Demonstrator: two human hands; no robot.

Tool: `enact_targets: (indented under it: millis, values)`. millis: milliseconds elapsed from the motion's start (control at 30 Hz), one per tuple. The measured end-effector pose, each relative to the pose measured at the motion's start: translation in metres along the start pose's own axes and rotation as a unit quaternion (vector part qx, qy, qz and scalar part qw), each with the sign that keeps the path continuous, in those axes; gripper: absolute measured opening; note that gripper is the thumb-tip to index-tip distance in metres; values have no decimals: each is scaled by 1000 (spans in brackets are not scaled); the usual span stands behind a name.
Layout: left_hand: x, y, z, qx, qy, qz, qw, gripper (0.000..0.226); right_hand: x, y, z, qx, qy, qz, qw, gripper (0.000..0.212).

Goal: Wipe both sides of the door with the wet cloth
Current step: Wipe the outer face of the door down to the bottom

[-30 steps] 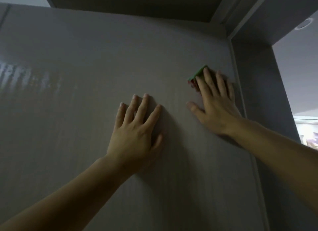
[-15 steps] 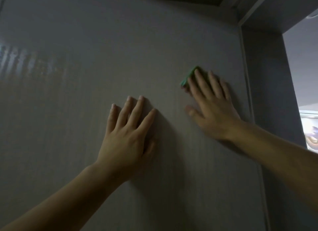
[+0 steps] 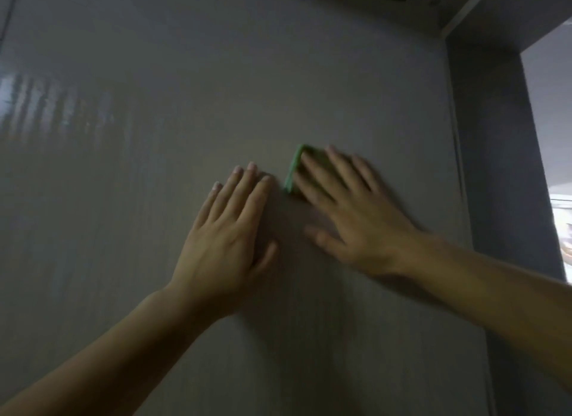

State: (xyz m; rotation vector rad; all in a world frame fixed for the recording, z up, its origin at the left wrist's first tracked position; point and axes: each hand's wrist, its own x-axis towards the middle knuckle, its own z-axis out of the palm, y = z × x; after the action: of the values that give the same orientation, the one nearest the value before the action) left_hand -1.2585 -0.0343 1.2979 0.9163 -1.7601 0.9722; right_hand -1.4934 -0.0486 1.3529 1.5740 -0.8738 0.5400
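Observation:
A grey-brown door (image 3: 130, 199) fills most of the view, seen close up near its top. My right hand (image 3: 353, 217) lies flat on it, pressing a green cloth (image 3: 294, 171) against the surface under the fingers; only the cloth's left edge shows. My left hand (image 3: 229, 233) rests flat on the door just left of the cloth, fingers together, holding nothing. The right hand is motion-blurred.
The door's right edge meets a dark grey frame (image 3: 501, 168). Beyond the frame at the far right a bright opening (image 3: 557, 137) shows another room. A glossy reflection (image 3: 46, 106) marks the door's upper left.
My right hand has slid the cloth leftward and down, away from the door's right edge toward my left hand. The left hand stayed flat on the door; my view tilted down.

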Motion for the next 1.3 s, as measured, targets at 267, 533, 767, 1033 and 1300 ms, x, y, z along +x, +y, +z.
enact_targets:
  millis: [267, 533, 767, 1033, 1300]
  values:
    - [-15, -15, -2, 59, -15, -49, 997, 72, 59, 29, -19, 52, 5, 178, 983, 82]
    - [-15, -19, 5, 89, 5, -43, 995, 72, -5, 8, 4, -8, 8, -18, 1000, 75]
    - [-13, -4, 13, 69, 5, -81, 994, 77, -50, -14, 13, 24, 21, 102, 994, 79]
    - [-18, -26, -18, 36, -9, -41, 998, 75, 24, -16, -3, 37, 12, 44, 998, 75]
    - [-44, -93, -43, 62, -41, -81, 994, 77, 46, -96, -4, 31, 17, -35, 999, 76]
